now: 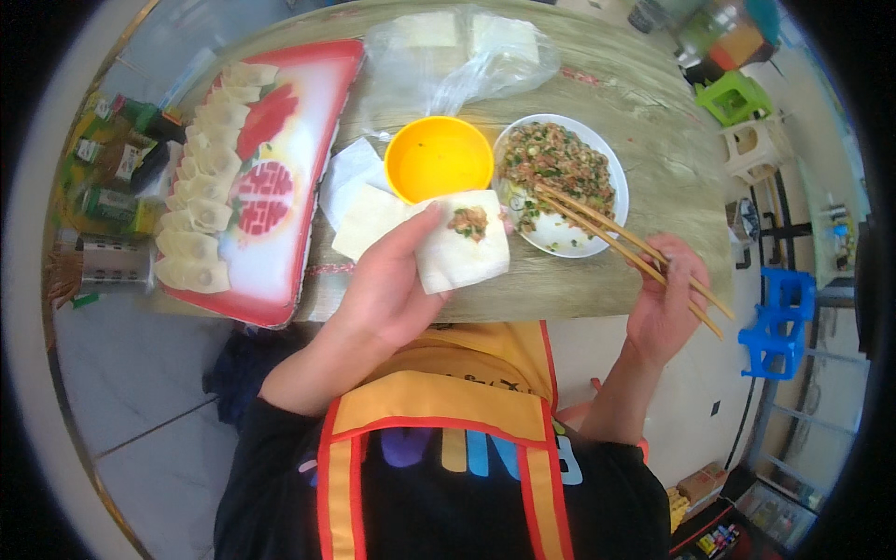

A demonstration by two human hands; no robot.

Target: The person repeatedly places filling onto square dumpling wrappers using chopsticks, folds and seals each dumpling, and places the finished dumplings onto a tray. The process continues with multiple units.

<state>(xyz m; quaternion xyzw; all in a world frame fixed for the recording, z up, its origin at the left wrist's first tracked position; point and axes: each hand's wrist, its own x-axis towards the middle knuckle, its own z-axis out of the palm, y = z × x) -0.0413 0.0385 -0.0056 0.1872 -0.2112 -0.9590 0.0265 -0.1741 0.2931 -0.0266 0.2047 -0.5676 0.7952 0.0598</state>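
Note:
My left hand (395, 287) holds a square dough wrapper (462, 262) with a small lump of meat filling (469, 222) on it. In my right hand (668, 301) is a pair of wooden chopsticks (619, 241), their tips over a white plate (619, 171) of minced meat and chopped greens (556, 157). A yellow bowl (439, 157) stands between the hands, just beyond the held wrapper. More wrappers (367, 220) lie beside the bowl, partly behind my left hand. To the left, folded dumplings (210, 157) line the far side of a red-rimmed tray (325, 119).
A clear plastic bag (483, 66) with more wrappers lies at the table's back. Bottles (112, 164) and a perforated metal holder (115, 262) stand left of the tray. Green (735, 98) and blue plastic stools (780, 322) are off to the right.

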